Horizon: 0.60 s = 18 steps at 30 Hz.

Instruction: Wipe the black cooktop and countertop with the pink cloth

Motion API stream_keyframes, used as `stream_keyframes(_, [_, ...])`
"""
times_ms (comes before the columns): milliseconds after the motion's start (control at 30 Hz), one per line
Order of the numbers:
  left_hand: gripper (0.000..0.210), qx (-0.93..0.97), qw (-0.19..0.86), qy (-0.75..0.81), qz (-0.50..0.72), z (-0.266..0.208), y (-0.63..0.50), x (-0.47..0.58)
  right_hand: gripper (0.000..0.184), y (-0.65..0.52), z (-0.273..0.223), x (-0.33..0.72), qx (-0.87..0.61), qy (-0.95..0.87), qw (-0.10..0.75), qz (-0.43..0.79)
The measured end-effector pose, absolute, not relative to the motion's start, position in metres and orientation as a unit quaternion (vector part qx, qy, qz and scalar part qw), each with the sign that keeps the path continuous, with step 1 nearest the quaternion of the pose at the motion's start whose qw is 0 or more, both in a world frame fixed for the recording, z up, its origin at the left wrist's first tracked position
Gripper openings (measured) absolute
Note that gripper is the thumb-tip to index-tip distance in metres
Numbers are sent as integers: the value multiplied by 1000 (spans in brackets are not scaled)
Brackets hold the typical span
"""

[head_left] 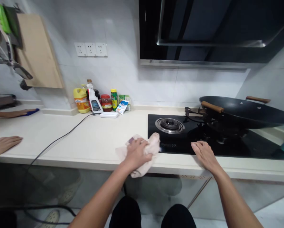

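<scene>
My left hand point(137, 154) presses a pale, crumpled cloth point(153, 144) onto the counter at the left front corner of the black gas stove point(179, 147). Part of the cloth hangs over the counter's front edge, and its fingers are bent around the fabric. Resting on the front rim of the stove, my right hand point(205, 155) holds nothing; its fingers lie loosely bent on the surface. The near burner point(169, 125) with its metal ring sits just beyond the cloth. A large black wok point(246, 110) with wooden handles stands on the right burner.
A yellow jug point(81, 100), a spray bottle point(94, 100), a red-lidded jar point(106, 103) and packets line the wall. A black cable point(61, 138) crosses the white counter point(89, 142). Another person's hands point(7, 144) are at far left, one on a blue cloth point(31, 112). A range hood point(201, 31) overhangs the stove.
</scene>
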<state>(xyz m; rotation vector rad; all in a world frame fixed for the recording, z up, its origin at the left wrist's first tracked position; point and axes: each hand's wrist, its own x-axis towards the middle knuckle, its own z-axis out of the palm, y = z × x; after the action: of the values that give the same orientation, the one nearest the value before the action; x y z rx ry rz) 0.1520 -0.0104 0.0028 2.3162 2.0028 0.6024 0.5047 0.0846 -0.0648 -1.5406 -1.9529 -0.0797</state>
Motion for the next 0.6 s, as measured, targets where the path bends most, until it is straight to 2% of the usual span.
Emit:
stream_keyframes(133, [44,676,-23,712,189,-1,-33,67,55,81,-61,503,-567,-763,308,-41])
stream_keyframes(367, [72,494,-64,863,91,1,-48,-62,56,82,-67,506,-570,-759,310,-50])
stream_keyframes(600, [79,371,-55,925,63,9,-45,-138,59,82,-77,508,-562,-768,299,-73])
